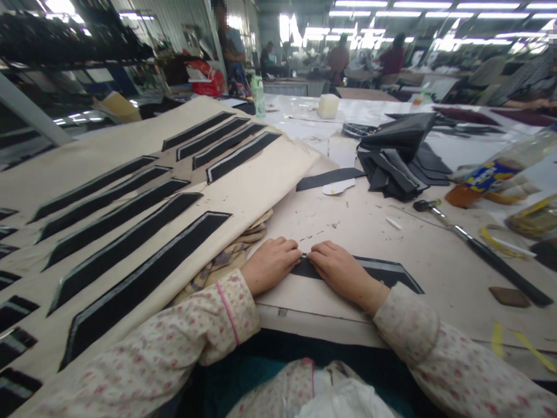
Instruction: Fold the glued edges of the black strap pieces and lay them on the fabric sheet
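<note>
A long black strip with a pale grey edge [383, 271] lies flat on the worktable [391, 238] right before me. My left hand [270, 262] and my right hand [337, 268] rest side by side on its left part, fingers curled and pinched down on its upper edge. Both hands hide that end of the strip; its pointed right end shows past my right wrist.
A cream cloth board [261, 186] with several black strips laid in rows fills the left. A heap of black pieces [398, 157], a hammer [478, 247], a glue bottle [491, 174] and yellow scraps [526, 345] lie to the right. People work at far tables.
</note>
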Demonstrator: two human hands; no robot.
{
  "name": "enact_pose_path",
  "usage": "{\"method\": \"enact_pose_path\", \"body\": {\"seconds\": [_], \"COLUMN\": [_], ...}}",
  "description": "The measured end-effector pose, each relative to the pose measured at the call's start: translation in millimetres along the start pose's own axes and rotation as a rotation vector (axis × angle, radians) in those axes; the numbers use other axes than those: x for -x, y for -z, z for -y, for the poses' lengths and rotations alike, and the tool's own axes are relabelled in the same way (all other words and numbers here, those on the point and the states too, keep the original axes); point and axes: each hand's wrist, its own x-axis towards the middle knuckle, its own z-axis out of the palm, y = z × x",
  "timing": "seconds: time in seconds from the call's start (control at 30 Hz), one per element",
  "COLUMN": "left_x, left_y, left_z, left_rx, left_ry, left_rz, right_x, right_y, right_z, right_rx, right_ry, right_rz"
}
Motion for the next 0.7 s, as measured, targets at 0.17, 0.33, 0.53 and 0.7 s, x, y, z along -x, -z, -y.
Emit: {"method": "enact_pose_path", "body": {"seconds": [0.17,0.33,0.53,0.7], "left_x": [3,-5,-14,-12], "left_y": [19.6,23.7,-18.6,-17.5], "left_z": [7,-21,-39,-38], "left_rx": [0.224,0.192,0.129,0.05], "left_ry": [0.185,0.203,0.173,0.188], "left_rz": [-0.08,-0.237,-0.123,-0.074], "right_x": [1,1,5,21], "right_y": [1,-1,2,13], "right_z": [0,2,-7,-25], "right_rx": [0.016,0.017,-0.128,-0.296], "right_ry": [-0.005,-0.014,-0.032,-0.149], "right_rz": [-0.005,-0.021,-0.047,-0.021]}}
